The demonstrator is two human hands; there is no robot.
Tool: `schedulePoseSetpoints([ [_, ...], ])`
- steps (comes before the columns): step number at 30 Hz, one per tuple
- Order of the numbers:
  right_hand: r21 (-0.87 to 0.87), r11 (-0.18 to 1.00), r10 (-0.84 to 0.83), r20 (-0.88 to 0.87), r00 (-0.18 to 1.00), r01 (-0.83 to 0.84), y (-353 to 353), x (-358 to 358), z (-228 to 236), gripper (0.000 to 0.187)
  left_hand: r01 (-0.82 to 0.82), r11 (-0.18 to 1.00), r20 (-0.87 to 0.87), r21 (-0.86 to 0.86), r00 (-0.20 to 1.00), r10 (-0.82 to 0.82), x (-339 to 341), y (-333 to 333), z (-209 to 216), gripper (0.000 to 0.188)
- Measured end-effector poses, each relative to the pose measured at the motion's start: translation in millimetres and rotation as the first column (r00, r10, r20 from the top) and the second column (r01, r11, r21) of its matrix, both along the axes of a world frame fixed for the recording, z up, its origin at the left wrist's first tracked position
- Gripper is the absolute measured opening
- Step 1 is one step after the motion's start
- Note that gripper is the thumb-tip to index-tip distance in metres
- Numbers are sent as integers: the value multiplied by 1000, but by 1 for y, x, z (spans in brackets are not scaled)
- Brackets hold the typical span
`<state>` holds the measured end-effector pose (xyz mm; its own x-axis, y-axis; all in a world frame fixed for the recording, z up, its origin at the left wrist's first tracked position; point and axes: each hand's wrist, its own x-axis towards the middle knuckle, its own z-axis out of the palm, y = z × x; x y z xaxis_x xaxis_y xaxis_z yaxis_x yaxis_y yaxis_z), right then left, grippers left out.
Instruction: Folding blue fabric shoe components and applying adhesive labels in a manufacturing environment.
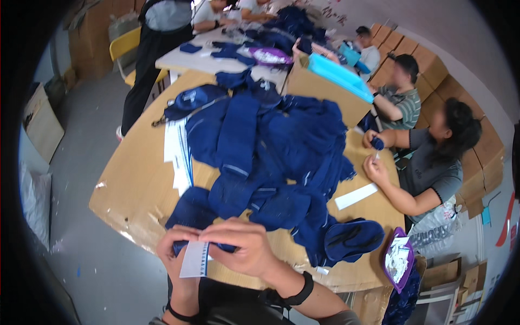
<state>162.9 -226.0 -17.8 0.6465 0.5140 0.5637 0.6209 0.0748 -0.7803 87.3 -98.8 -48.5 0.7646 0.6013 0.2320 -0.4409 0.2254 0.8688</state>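
Close to the table's near edge, my left hand (174,250) and my right hand (246,246) are closed together around a small navy fabric piece (177,247), mostly hidden by the fingers. A white label strip (192,261) with a blue printed edge hangs in front of it, between the two hands. My right fingers bend over the top of both; which fingers pinch the strip I cannot tell. Just beyond lies a heap of navy fabric pieces (260,157), some with pale stripes. To the right of my hands sits an opened navy piece (353,241) with a dark inside.
White label sheets (179,154) lie left of the heap, and one white strip (356,196) to its right. A purple basket (398,260) of white scraps hangs at the right edge. A co-worker (433,162) holds a navy piece. Beyond stands a cardboard box (319,92).
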Motion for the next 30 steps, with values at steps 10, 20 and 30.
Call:
schedulePoseSetpoints([
  [10, 1, 1000, -11, 40, 999, 11, 2, -2, 6, 22, 55, 995, 47, -83, 998, -51, 3, 1, 3, 5],
  [20, -17, 997, 74, -135, 988, -77, -5, 0, 4, 13, 111, 992, 4, -52, 994, -111, -4, 5, -6, 9],
  [30, 43, 998, 54, -130, 990, -49, 2, -5, -2, 17, 54, 998, 39, -24, 998, -53, -1, 5, -5, 7],
])
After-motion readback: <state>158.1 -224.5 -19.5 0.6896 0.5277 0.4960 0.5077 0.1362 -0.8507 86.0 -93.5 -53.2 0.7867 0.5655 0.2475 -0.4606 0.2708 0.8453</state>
